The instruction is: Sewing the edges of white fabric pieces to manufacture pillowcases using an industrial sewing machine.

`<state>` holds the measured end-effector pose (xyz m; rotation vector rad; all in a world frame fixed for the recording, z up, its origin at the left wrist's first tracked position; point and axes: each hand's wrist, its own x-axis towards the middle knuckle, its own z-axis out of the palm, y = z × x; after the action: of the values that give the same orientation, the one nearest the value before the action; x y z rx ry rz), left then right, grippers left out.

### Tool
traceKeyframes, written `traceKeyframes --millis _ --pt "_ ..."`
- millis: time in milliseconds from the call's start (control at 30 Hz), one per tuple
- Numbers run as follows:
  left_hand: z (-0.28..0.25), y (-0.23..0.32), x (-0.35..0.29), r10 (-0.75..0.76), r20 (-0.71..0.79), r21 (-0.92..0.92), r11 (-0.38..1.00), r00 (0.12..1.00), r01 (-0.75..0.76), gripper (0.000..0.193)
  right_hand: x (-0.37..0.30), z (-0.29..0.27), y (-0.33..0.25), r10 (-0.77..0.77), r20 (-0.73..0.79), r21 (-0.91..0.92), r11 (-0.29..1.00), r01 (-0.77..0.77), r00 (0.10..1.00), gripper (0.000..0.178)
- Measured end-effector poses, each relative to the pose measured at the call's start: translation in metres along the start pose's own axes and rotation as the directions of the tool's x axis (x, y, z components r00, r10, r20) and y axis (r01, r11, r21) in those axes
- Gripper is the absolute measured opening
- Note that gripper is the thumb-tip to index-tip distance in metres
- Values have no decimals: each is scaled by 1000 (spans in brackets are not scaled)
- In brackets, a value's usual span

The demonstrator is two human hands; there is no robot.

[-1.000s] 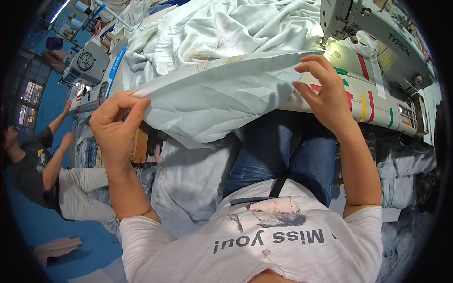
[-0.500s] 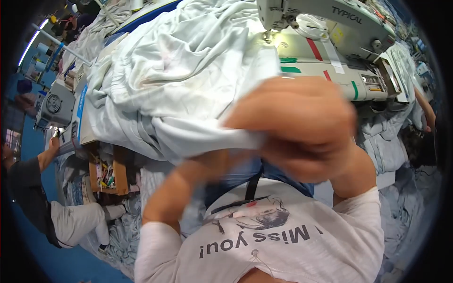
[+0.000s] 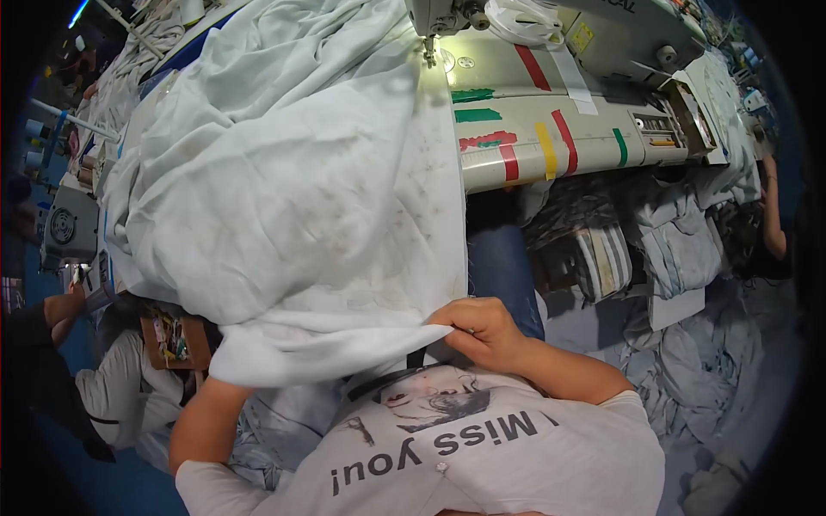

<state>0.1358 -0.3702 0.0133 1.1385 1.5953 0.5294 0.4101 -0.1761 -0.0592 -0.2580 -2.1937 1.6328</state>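
A large pale grey-white cloth covers the left part of the sewing table and hangs over its front edge toward my lap. My right hand is closed on the near right corner of this cloth, thumb and fingers pinching its edge close to my waist. My left forearm goes under the folded near edge, so the cloth hides my left hand and its fingers. The cloth's straight right edge runs up to the needle and presser foot of the sewing machine, which a lamp lights.
Coloured tape strips mark the machine bed. A wooden box of small items sits below the table at left. A grey motor-like unit stands beyond it, near a seated person. Piled cloth lies at right; another person's arm shows there.
My right hand has come down and nearer, drawing the cloth's edge to my waist. The cloth now lies flatter along its right side. My left hand has gone under it. The view has shifted.
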Motion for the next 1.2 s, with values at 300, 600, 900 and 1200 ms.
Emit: traceKeyframes --millis 300,600,900,1200 --pt "-74 -8 156 482 -828 558 649 288 517 43 -9 -35 -8 75 51 156 984 -82 996 13" --pt "-159 -11 229 434 -820 570 676 373 468 28 11 -59 15 241 152 249 929 -273 958 10" --pt "-211 -6 292 521 -780 625 646 347 437 35 61 -85 26 143 72 302 940 -158 987 11" --pt "-250 21 342 412 -842 539 663 348 520 40 108 -105 23 35 46 148 988 -41 998 14"
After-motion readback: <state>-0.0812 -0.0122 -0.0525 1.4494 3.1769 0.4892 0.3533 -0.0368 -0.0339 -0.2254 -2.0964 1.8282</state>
